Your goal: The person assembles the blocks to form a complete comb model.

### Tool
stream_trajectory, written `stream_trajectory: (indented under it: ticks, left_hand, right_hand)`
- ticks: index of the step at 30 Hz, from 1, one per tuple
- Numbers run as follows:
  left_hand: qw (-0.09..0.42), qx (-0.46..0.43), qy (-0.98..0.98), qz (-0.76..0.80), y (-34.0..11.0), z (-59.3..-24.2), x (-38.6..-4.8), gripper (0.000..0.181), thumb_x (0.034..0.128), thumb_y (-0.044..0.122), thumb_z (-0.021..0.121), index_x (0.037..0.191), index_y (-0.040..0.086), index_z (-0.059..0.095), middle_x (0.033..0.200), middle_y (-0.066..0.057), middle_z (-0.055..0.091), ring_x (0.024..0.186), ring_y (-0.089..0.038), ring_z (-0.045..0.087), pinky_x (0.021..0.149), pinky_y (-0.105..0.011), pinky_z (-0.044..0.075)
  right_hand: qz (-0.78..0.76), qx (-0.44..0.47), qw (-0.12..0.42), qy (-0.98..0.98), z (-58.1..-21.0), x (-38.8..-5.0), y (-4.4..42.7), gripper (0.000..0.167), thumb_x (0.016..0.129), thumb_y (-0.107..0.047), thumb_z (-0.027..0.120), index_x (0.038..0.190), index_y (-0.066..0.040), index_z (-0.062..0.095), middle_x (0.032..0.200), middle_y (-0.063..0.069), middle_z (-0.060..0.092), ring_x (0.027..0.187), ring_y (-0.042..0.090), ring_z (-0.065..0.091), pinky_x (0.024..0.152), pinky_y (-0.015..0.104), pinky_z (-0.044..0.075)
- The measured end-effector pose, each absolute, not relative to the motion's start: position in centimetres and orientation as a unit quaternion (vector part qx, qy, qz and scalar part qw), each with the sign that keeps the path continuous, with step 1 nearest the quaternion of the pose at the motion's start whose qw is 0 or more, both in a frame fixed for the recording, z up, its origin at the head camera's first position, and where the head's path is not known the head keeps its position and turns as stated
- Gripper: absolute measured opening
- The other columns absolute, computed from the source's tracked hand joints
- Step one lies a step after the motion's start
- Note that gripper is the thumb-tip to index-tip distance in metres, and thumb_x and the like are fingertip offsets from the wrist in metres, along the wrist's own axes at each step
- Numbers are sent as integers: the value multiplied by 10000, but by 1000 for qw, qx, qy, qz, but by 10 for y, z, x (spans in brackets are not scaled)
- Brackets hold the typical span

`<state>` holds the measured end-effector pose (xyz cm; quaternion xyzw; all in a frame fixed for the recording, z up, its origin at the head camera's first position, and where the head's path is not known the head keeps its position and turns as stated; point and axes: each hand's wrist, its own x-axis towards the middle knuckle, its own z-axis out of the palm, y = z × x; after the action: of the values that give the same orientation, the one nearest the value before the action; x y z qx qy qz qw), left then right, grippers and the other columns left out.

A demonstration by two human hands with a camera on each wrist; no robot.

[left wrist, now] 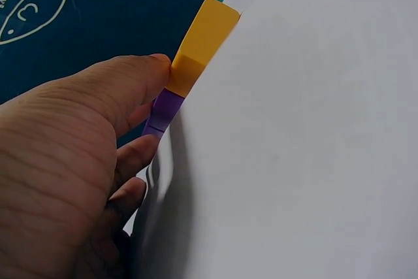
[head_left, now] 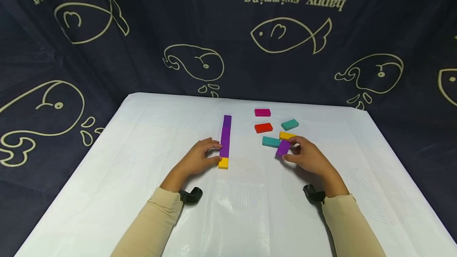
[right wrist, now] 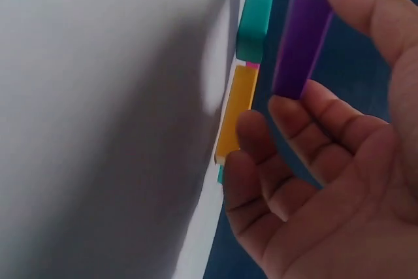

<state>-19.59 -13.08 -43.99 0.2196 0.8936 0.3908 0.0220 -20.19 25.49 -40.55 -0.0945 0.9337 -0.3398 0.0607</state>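
Observation:
My right hand (head_left: 310,157) pinches a purple block (head_left: 283,148) between thumb and fingertips. In the right wrist view that purple block (right wrist: 304,34) is lifted off the table, its ends between thumb and finger. A row of purple blocks (head_left: 225,136) runs away from me, with a yellow block (head_left: 223,163) at its near end. Along the row's left side lies my left hand (head_left: 200,157), its thumb touching the yellow block (left wrist: 201,44) and its fingers beside the purple ones, loosely bent.
Around the right hand lie a teal block (head_left: 271,142) and a yellow block (head_left: 287,135). Farther back are a red block (head_left: 263,127), another teal block (head_left: 290,124) and a magenta block (head_left: 262,112). A dark printed curtain (head_left: 228,23) hangs behind the white table (head_left: 242,217).

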Motion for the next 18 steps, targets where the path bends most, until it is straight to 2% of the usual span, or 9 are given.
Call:
stream_trajectory:
  ticks: [11,18]
  left_hand:
    - [24,220,893,391,-132,-441,-196,420,887,248,725,1279,113,660,1440,-105,523,1431,-346,326,1173,-552,205]
    - [22,222,892,392,-132,-442,-197,414,889,245,719,1275,109,660,1435,-112,526,1426,-363,329,1162,-571,218]
  right_hand:
    - [-339,-127,47,931,-398,-190,233,567,847,-287,773,1310,-48,551,1228,138,594,1087,311,554,870,450,491]
    - [-342,-148,47,927,-396,-186,216,558,836,-287,782,1300,-68,562,1196,96,605,1079,282,555,820,401,507]
